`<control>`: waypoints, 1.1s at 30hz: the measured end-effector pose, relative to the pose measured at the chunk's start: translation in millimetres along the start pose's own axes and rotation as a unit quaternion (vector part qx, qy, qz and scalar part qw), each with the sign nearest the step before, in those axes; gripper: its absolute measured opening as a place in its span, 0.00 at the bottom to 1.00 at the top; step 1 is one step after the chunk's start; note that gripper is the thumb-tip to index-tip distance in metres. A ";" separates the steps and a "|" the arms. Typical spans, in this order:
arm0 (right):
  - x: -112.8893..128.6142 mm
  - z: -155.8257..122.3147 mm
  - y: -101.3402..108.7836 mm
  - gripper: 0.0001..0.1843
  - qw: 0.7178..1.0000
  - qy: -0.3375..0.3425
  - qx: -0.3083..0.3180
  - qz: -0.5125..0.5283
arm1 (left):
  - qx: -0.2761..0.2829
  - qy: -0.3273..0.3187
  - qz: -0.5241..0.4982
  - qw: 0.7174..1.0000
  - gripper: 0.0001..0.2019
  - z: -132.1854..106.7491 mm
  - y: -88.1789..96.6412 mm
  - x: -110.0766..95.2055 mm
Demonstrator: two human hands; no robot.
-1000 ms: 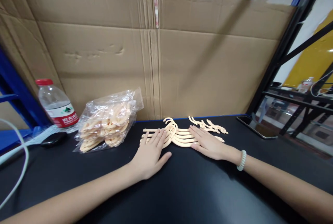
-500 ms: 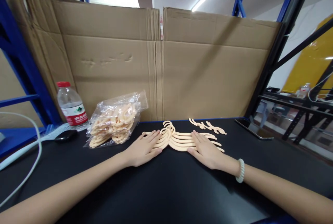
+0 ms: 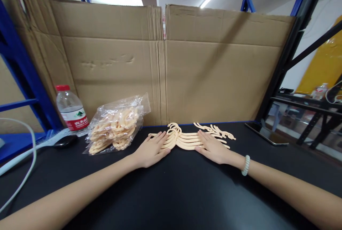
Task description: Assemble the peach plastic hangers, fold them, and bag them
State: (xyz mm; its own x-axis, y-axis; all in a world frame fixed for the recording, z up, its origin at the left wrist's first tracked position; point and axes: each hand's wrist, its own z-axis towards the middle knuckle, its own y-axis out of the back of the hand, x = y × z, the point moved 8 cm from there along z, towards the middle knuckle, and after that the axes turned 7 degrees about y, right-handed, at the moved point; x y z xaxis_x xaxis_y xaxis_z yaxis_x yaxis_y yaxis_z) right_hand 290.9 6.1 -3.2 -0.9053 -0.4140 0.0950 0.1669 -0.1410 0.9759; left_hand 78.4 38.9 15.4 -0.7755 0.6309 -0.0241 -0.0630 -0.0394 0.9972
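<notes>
Left hand [image 3: 151, 151] and right hand [image 3: 214, 148], both flattened and grasping nothing, lie palm-down across overlapping cream hangers [image 3: 187, 141] near the far edge of the surface [image 3: 171, 190]. Behind, closer to that edge: small curved pieces [image 3: 223, 133]; beyond it, upright cardboard [image 3: 219, 73].

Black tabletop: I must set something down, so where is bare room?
Bare black tabletop: in front of the cream curved hangers, between the forearms; also between the right forearm and the dark flat phone. Crowded: the hangers, under left hand and right hand, and back left, with a clear red-capped bottle, black rounded mouse and transparent plastic bag of cream pieces.
</notes>
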 end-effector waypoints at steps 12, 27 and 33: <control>-6.0 -3.7 2.7 0.44 0.999 0.010 -0.036 -0.003 | -0.041 -0.011 -0.011 0.999 0.31 -1.4 4.0 -0.7; 86.7 -28.6 35.7 0.13 0.954 0.265 -0.138 0.037 | -0.188 -0.021 -0.077 0.979 0.08 -60.1 24.6 -2.8; 77.6 -31.2 34.9 0.12 0.948 0.262 -0.148 0.101 | -0.170 -0.056 -0.089 0.980 0.10 -59.4 21.9 -9.0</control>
State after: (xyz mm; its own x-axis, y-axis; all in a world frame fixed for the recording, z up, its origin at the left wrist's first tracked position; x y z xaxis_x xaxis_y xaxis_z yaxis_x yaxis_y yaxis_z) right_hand 238.6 -59.0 32.1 -0.5372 -0.8389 0.0873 0.4888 -0.2254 0.8428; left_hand 46.7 -13.7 33.3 -0.6611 0.7310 -0.1691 -0.4119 -0.1653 0.8961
